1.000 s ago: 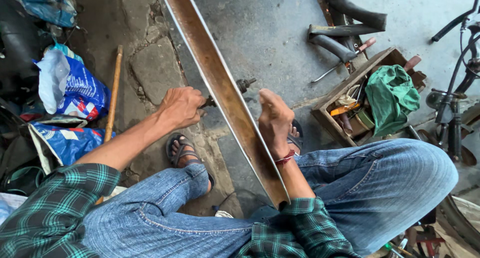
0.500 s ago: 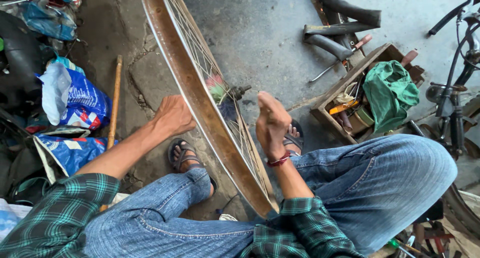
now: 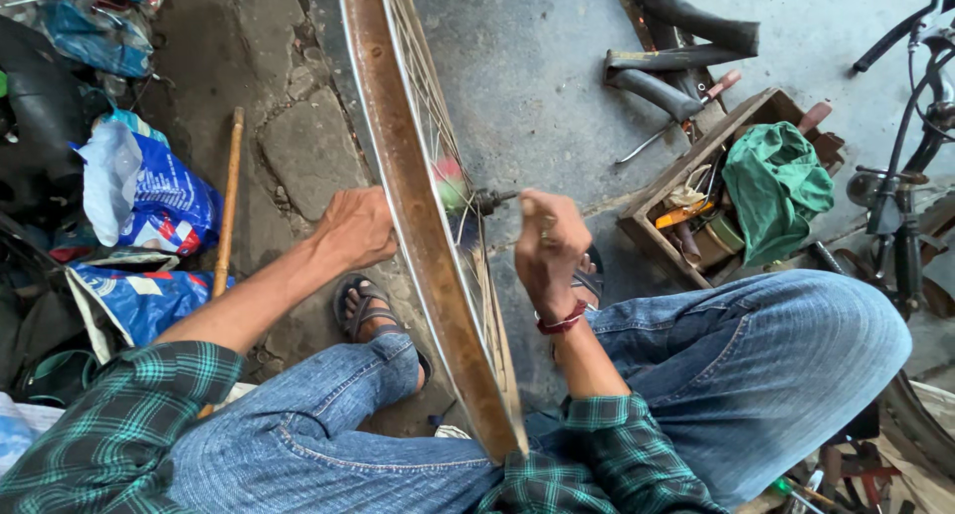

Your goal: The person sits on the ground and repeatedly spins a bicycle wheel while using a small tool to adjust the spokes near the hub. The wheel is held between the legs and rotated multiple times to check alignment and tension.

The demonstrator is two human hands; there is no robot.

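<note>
A rusty bicycle wheel (image 3: pixel 418 205) stands upright between my knees, its rim edge toward me and its spokes blurred. My left hand (image 3: pixel 355 227) is on the left side of the wheel near the hub; its fingers are hidden behind the rim. On the right side my right hand (image 3: pixel 547 247) is closed around the end of the axle (image 3: pixel 494 200) that sticks out of the hub. A red band circles my right wrist. I sit in jeans and a green plaid shirt, with sandalled feet on the ground either side of the wheel.
A wooden toolbox (image 3: pixel 696 191) with tools and a green cloth (image 3: pixel 778 186) sits at right. Black rubber tube pieces (image 3: pixel 676 36) lie behind it. Part of a bicycle (image 3: pixel 910 136) stands at far right. A wooden stick (image 3: pixel 229 205) and blue bags (image 3: pixel 159 196) lie at left.
The view of the wheel has shifted from a flat rim edge to one showing the spokes and hub. My right hand has closed on the axle end, and my left hand has slid behind the rim.
</note>
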